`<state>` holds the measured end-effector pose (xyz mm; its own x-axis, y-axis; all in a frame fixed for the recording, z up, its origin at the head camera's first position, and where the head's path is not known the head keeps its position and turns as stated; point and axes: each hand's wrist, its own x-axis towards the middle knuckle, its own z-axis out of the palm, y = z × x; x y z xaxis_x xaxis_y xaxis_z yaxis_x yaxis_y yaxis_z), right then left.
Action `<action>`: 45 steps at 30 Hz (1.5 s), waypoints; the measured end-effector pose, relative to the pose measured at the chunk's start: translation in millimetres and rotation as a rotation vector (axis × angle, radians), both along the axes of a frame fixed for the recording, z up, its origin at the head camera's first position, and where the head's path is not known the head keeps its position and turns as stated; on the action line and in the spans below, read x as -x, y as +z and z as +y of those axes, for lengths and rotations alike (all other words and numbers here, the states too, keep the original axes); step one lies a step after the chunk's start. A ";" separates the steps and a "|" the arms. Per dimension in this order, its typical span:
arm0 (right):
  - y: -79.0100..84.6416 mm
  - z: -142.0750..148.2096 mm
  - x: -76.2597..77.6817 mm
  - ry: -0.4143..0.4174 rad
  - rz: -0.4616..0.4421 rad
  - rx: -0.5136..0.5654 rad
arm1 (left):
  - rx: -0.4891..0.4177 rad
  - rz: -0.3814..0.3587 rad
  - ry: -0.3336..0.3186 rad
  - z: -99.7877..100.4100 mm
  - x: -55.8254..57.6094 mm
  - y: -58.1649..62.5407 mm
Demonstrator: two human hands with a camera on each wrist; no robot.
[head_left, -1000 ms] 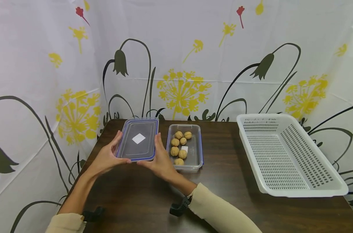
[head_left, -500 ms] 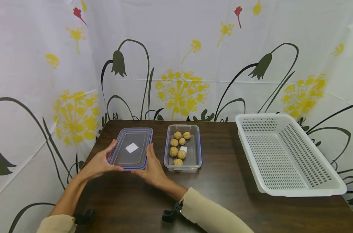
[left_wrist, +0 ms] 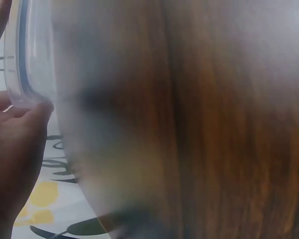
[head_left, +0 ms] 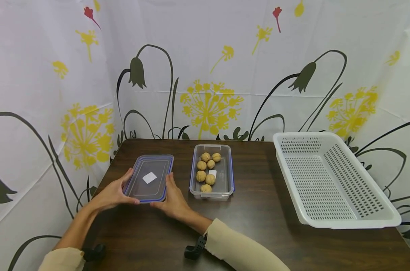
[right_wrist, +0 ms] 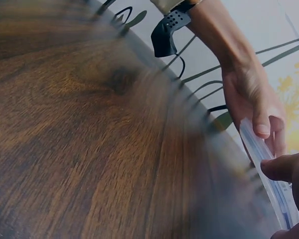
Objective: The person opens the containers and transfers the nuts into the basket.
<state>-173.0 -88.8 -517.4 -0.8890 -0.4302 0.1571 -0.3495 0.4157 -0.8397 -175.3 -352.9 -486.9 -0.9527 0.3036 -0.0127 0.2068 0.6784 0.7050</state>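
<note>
A clear plastic food container lid (head_left: 159, 175) with a blue seal and a white square label lies nearly flat between my two hands at the left of the table. My left hand (head_left: 111, 194) grips its near left corner, thumb along the front edge and fingers up the left side. Opposite it, my right hand (head_left: 173, 199) holds the near right corner in the same way. In the right wrist view the lid (right_wrist: 269, 172) shows edge-on, with both thumbs on it. To its right stands a clear container (head_left: 226, 184) with several walnuts (head_left: 201, 175) and a white label inside.
A white perforated plastic basket (head_left: 327, 188) stands at the right of the dark wooden table (head_left: 252, 222). Behind and to the sides hangs a white curtain (head_left: 205, 34) printed with flowers.
Both hands have brought the lid down and toward me, slightly left, and it has gone from tilted to flatter. The walnut container and the basket have stayed put.
</note>
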 end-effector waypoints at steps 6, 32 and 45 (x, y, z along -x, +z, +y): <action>-6.0 -4.1 -0.2 0.025 0.018 -0.046 | 0.009 0.000 -0.014 -7.6 -2.2 -9.6; 10.4 3.7 0.8 0.110 0.224 -0.288 | 0.043 -0.007 -0.007 -2.3 3.4 -11.9; 77.4 34.7 23.6 0.267 0.252 -0.315 | 0.063 0.029 -0.042 11.8 11.4 0.4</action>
<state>-196.6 -54.1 -440.0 -0.6919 -0.6997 0.1782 -0.6549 0.5042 -0.5629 -186.6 -341.1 -486.5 -0.9392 0.3432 -0.0058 0.2559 0.7112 0.6548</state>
